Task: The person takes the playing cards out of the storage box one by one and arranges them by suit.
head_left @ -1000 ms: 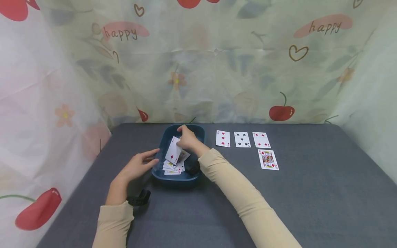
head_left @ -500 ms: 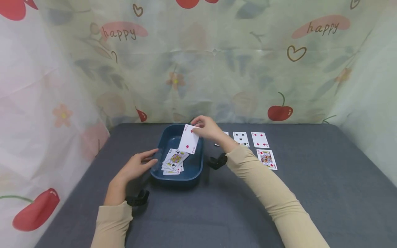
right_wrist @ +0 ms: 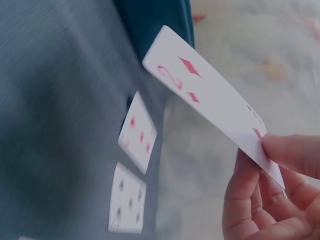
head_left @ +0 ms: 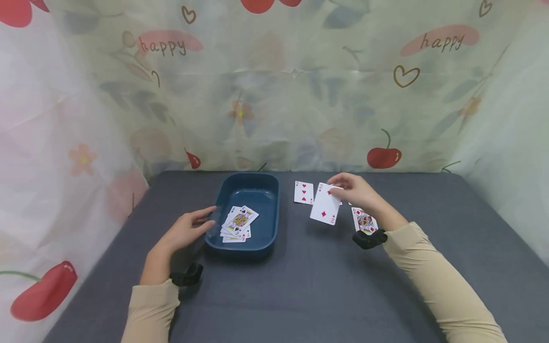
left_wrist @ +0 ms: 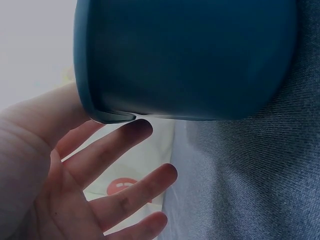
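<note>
The right hand [head_left: 358, 192] pinches the two of diamonds [head_left: 325, 208] by its top edge, holding it above the grey worktop [head_left: 309, 286] right of centre in the frame. Bare worktop lies below and in front of the card. The three of hearts [head_left: 303, 192] lies just to its left; the king of diamonds [head_left: 364, 221] lies under the right wrist. The left hand [head_left: 185, 231], fingers relaxed and straight, touches the left wall of the blue tray [head_left: 271, 224], which holds a card pile [head_left: 238, 224].
</note>
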Available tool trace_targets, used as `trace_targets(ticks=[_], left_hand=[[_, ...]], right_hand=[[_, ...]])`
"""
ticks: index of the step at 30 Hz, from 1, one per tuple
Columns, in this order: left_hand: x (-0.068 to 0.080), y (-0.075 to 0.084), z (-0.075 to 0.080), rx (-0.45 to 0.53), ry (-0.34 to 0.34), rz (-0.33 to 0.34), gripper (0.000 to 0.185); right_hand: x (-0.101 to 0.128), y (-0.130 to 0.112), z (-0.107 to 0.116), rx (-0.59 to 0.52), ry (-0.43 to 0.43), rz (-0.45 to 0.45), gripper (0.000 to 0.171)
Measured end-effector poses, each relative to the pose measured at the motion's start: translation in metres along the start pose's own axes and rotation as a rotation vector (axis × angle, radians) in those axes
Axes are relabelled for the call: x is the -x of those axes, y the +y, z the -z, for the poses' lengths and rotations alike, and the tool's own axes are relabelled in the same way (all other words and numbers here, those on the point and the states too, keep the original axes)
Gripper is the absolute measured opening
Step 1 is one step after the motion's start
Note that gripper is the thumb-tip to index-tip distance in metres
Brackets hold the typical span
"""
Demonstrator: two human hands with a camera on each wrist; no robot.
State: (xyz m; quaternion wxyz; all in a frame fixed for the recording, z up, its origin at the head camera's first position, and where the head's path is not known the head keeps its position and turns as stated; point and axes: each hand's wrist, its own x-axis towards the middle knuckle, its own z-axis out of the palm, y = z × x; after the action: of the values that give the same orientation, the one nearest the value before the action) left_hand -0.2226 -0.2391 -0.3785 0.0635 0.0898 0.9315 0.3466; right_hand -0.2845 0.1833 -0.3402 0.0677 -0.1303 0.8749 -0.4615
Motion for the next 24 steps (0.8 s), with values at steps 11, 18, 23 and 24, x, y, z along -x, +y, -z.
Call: trace_targets(ticks=[11, 18, 23, 24], left_hand=[[-0.001, -0.003, 0.000, 0.005, -0.011, 0.021, 0.052], [-0.001, -0.003, 0.000, 0.016, -0.011, 0.025, 0.052], [-0.001, -0.003, 0.000, 0.013, -0.011, 0.026, 0.052], [-0.001, -0.003, 0.000, 0.013, -0.011, 0.026, 0.052]], right_hand=[[0.046, 0.048, 0.040, 0.062, -0.134, -0.093, 0.035], [0.060, 0.075, 0.049, 0.050, -0.215, -0.142, 0.036], [0.064, 0.088, 0.047, 0.033, -0.259, -0.157, 0.036], [0.064, 0.089, 0.046, 0.033, -0.268, -0.155, 0.035]])
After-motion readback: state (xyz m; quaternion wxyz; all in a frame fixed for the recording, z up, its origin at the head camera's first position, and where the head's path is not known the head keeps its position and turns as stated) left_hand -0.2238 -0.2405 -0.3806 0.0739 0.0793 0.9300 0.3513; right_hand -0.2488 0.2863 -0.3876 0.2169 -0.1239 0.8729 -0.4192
